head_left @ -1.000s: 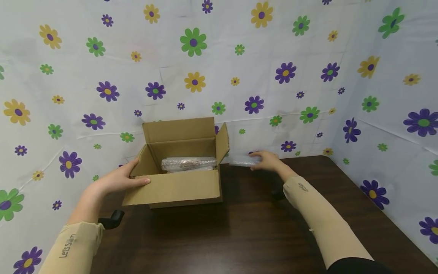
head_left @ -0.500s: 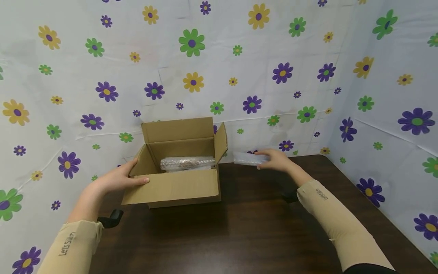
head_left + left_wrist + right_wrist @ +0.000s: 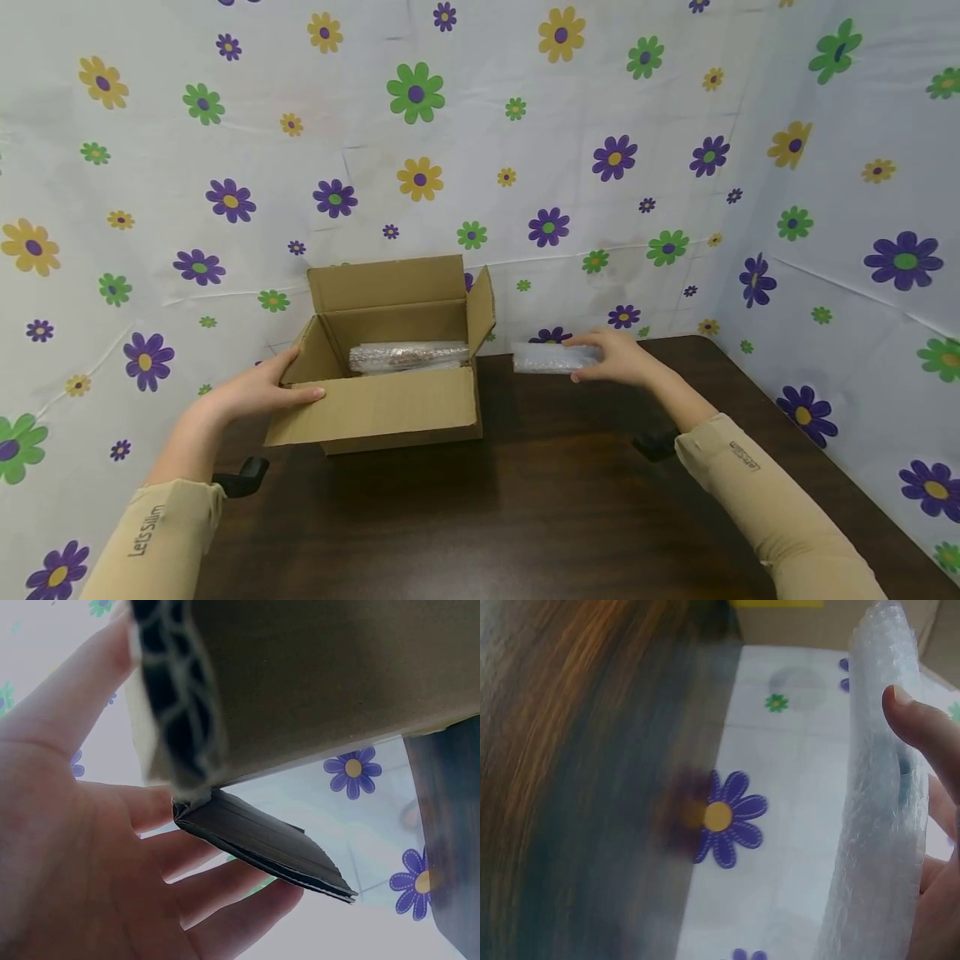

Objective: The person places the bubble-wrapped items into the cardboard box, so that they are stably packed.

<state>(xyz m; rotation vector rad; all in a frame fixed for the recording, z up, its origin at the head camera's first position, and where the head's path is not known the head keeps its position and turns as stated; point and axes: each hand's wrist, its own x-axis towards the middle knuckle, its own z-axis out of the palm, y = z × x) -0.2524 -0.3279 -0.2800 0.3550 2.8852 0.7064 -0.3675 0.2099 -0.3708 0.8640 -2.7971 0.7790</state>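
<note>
An open cardboard box (image 3: 378,408) stands on the table with its flaps spread. My left hand (image 3: 247,392) holds the box at its front left corner, thumb on the front flap and fingers at the left flap (image 3: 262,840). Inside the box lies a bubble-wrapped bundle (image 3: 401,357); its contents are hidden. Right of the box, my right hand (image 3: 621,358) grips a bubble-wrapped package (image 3: 551,358) by its right end. In the right wrist view the thumb presses one side of this package (image 3: 877,802), with fingers behind it.
The dark wooden table (image 3: 525,517) runs up to a white wall cloth (image 3: 465,150) with printed flowers. Another flowered cloth (image 3: 832,367) borders the table's right side. A black strap end (image 3: 243,477) shows by the left wrist, and a black piece (image 3: 655,446) by the right.
My right hand has moved right with the bubble-wrapped package, away from the box. The left hand keeps its place on the box. The head view has shifted slightly.
</note>
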